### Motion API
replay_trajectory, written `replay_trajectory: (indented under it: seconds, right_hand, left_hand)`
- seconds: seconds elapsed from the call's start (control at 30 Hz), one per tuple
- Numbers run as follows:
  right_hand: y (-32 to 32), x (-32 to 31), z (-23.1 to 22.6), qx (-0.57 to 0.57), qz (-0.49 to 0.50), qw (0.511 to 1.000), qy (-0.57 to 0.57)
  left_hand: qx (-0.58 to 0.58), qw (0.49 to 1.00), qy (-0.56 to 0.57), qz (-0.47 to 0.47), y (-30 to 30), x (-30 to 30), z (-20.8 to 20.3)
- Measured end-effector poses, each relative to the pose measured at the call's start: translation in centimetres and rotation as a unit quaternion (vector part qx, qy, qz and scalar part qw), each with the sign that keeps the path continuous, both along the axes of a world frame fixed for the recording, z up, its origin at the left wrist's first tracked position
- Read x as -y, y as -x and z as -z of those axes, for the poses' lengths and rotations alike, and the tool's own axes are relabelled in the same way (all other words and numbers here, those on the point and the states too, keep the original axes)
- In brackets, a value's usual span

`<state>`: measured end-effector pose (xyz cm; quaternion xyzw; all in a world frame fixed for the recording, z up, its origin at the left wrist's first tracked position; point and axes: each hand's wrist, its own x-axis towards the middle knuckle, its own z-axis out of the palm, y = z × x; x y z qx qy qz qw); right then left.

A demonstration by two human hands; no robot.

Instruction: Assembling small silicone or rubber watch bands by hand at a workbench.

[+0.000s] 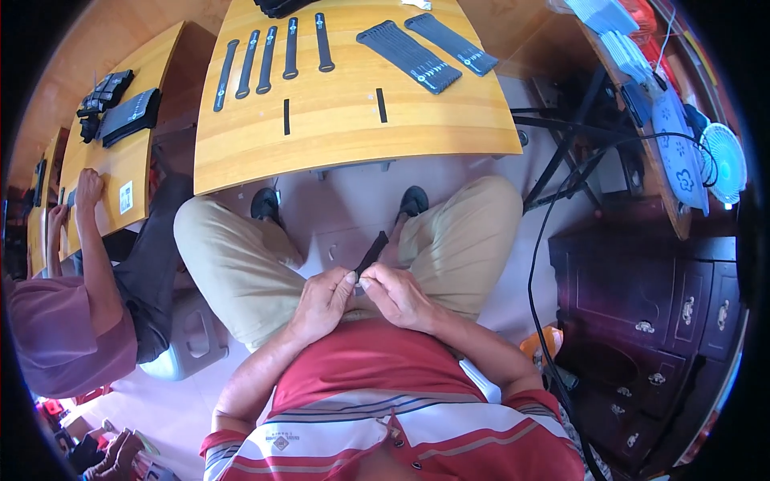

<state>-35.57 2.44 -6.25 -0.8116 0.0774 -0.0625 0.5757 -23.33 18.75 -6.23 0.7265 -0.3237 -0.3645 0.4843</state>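
Over my lap, my left hand (pixel 324 301) and my right hand (pixel 399 298) meet with their fingertips pinched together. Both are closed on the near end of a short black strap (pixel 372 252), which points up and away between my knees. My fingers hide the gripped end. Beyond my knees stands a wooden table (pixel 337 148). Several dark straps lie apart in a row on it, one of them a strap at the right end of the row (pixel 323 44). To their right are a fanned stack of straps (pixel 409 56) and a second stack (pixel 451 44).
Two black strips, a left strip (pixel 286 117) and a right strip (pixel 381 105), mark the table's near part. A co-worker's hand (pixel 90 189) rests at the left table. A dark cabinet (pixel 642 301) stands at right. A black cable (pixel 536 272) hangs beside my right arm.
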Motion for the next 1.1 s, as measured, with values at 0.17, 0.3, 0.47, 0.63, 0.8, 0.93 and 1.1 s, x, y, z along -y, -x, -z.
replay_trajectory:
  seconds: [0.17, 0.3, 0.47, 0.63, 0.8, 0.93, 1.1]
  right_hand:
    - [0.4, -0.2, 0.0, -0.009, 0.061, 0.997, -0.042]
    - [0.7, 0.6, 1.0, -0.023, 0.093, 0.995, -0.027]
    - [0.7, 0.7, 0.5, 0.065, 0.077, 0.992, 0.081]
    - [0.8, 1.1, -0.4, 0.013, 0.038, 0.991, 0.129]
    - [0.9, 1.5, -0.9, -0.026, -0.006, 0.986, 0.166]
    - [0.6, 1.4, -1.3, -0.022, 0.0, 0.984, 0.178]
    - [0.4, 1.6, -1.3, -0.049, -0.021, 0.976, 0.212]
  left_hand:
    - [-0.096, 0.995, 0.006, -0.005, 0.3, 0.5, -0.2]
    - [-0.136, 0.991, 0.02, 0.006, 0.4, 0.7, -0.2]
    - [-0.066, 0.997, 0.034, 0.021, 0.2, 1.3, -0.5]
    - [0.027, 0.997, -0.006, 0.071, -0.4, 1.5, -0.5]
    - [0.063, 0.993, -0.02, 0.095, -0.5, 1.8, -0.8]
    - [0.084, 0.991, -0.001, 0.104, -0.4, 1.9, -0.2]
    - [0.128, 0.986, 0.027, 0.101, -0.4, 2.1, 0.1]
